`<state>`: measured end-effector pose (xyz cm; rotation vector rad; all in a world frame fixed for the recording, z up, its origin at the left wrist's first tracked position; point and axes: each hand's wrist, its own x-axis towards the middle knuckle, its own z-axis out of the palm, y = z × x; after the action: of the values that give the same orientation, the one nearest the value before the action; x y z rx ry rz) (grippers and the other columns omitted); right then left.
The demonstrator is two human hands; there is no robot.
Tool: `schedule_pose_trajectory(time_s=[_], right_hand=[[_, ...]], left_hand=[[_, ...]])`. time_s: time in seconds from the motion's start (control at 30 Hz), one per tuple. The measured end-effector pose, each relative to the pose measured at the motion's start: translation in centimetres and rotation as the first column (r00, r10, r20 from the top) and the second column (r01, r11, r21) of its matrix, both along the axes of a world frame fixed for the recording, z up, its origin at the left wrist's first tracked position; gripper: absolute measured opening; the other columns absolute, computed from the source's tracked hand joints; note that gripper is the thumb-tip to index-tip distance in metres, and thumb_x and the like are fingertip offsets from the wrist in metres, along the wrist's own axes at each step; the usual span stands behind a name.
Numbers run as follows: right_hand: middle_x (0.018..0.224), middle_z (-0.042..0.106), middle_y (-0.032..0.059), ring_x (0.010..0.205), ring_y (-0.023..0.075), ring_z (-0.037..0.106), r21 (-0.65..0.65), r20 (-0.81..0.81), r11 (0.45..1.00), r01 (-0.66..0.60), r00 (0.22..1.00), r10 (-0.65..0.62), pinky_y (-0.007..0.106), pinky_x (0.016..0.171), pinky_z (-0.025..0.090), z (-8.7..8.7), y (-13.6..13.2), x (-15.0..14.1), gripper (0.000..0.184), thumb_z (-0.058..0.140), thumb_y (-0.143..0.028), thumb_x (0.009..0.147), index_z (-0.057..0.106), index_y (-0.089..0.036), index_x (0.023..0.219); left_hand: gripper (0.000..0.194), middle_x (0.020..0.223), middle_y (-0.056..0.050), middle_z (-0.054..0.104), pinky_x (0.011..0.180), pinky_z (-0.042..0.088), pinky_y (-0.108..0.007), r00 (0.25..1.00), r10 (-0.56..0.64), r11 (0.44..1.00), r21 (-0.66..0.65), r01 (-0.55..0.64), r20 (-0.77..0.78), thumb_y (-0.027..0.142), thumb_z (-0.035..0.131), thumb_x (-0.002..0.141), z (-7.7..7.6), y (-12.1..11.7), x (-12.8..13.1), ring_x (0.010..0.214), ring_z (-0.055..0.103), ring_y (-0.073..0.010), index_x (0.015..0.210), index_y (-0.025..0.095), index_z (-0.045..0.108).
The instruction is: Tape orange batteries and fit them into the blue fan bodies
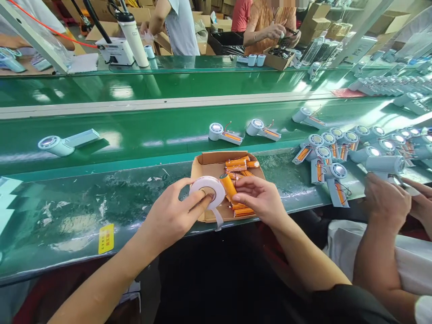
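Observation:
My left hand (175, 209) grips a roll of white tape (218, 191), fingers reaching into its cardboard core. A loose tail of tape hangs down over the front rim of a shallow cardboard box (199, 166). Close beside the roll, my right hand (259, 198) holds an orange cylindrical battery (228, 185) between thumb and fingers, tilted. Several more orange batteries (240, 165) lie in the box beneath and behind my hands. Whether the held battery touches the tape, I cannot tell.
Pale blue handheld fan bodies (56, 145) lie on the green conveyor belt (148, 135). Many more fans (322, 155) crowd the bench at right, where a co-worker's hands (388, 195) hold one. A yellow sticker (106, 238) marks the bench's left front. Other people stand across the line.

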<state>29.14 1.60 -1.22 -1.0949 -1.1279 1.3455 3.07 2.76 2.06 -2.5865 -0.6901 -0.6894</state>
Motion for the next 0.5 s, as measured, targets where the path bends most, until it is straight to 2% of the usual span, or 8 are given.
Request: schedule_pose_trajectory(time_s=[0.1,0.17,0.23,0.3,0.37,0.4,0.43,0.5], right_hand=[[0.099,0.084,0.0039,0.089,0.0236,0.082,-0.057,-0.045,0.987,-0.147,0.988,0.145,0.037,0.083,0.072,0.7,0.6,0.3,0.055,0.104,-0.038,0.061,0.083,-0.022,0.110],[0.093,0.083,0.0029,0.087,0.0238,0.081,-0.063,-0.041,0.979,-0.196,0.980,0.193,0.037,0.081,0.071,1.2,1.0,0.1,0.050,0.103,-0.043,0.063,0.084,-0.021,0.104],[0.092,0.083,0.0030,0.087,0.0243,0.080,-0.028,-0.068,0.993,-0.113,0.992,0.111,0.038,0.084,0.070,1.5,1.1,-0.4,0.046,0.102,-0.047,0.064,0.084,-0.021,0.098],[0.099,0.084,0.0046,0.093,0.0257,0.081,0.002,-0.141,1.000,0.026,0.990,-0.025,0.040,0.089,0.069,1.5,1.1,-1.1,0.047,0.102,-0.047,0.065,0.083,-0.022,0.101],[0.109,0.085,0.0069,0.102,0.0276,0.081,0.010,-0.231,0.989,0.151,0.962,-0.144,0.043,0.095,0.068,1.3,1.0,-1.9,0.050,0.101,-0.047,0.067,0.081,-0.022,0.106],[0.113,0.084,0.0079,0.106,0.0282,0.080,0.011,-0.273,0.978,0.210,0.941,-0.199,0.044,0.098,0.067,1.1,0.9,-2.3,0.052,0.100,-0.047,0.068,0.080,-0.023,0.109],[0.117,0.083,0.0085,0.109,0.0286,0.080,0.011,-0.309,0.965,0.263,0.918,-0.247,0.046,0.101,0.066,1.0,0.7,-2.8,0.053,0.099,-0.048,0.070,0.078,-0.023,0.112],[0.122,0.082,0.0091,0.112,0.0286,0.079,0.011,-0.360,0.936,0.352,0.875,-0.324,0.047,0.104,0.065,0.7,0.5,-3.5,0.054,0.097,-0.050,0.072,0.076,-0.024,0.114]], left_hand=[[0.034,0.118,-0.003,0.077,0.092,0.067,-0.043,0.999,-0.032,0.999,-0.009,0.032,0.010,0.000,0.063,0.095,0.7,0.2,0.4,0.117,0.071,-0.0302,0.120,0.020,0.073],[0.039,0.117,-0.002,0.076,0.097,0.066,-0.042,0.998,-0.050,0.997,-0.056,0.052,0.038,-0.002,0.060,0.095,0.8,0.3,0.8,0.123,0.071,-0.0297,0.124,0.022,0.071],[0.038,0.116,-0.004,0.075,0.098,0.066,-0.043,0.996,-0.038,0.995,-0.084,0.045,0.083,0.002,0.061,0.098,0.6,0.4,1.3,0.126,0.070,-0.0309,0.128,0.022,0.070],[0.031,0.114,-0.008,0.073,0.099,0.067,-0.047,0.989,-0.009,0.996,-0.088,0.021,0.145,0.023,0.070,0.101,0.2,0.3,2.1,0.125,0.070,-0.0353,0.131,0.018,0.068],[0.051,0.114,-0.013,0.072,0.103,0.065,-0.053,0.976,0.024,0.997,-0.082,-0.006,0.217,0.048,0.076,0.097,-0.4,0.0,3.2,0.121,0.071,-0.0386,0.133,0.013,0.067],[0.060,0.113,-0.014,0.071,0.104,0.064,-0.054,0.968,0.048,0.996,-0.080,-0.029,0.247,0.055,0.077,0.095,-0.7,-0.1,3.8,0.118,0.071,-0.0390,0.134,0.011,0.066],[0.062,0.111,-0.015,0.070,0.103,0.064,-0.054,0.959,0.083,0.995,-0.081,-0.063,0.272,0.055,0.078,0.094,-1.1,-0.2,4.4,0.116,0.071,-0.0383,0.136,0.010,0.065],[0.054,0.105,-0.014,0.070,0.096,0.065,-0.049,0.932,0.165,0.986,-0.080,-0.146,0.323,0.042,0.079,0.096,-1.8,-0.5,5.6,0.109,0.072,-0.0351,0.138,0.011,0.064]])
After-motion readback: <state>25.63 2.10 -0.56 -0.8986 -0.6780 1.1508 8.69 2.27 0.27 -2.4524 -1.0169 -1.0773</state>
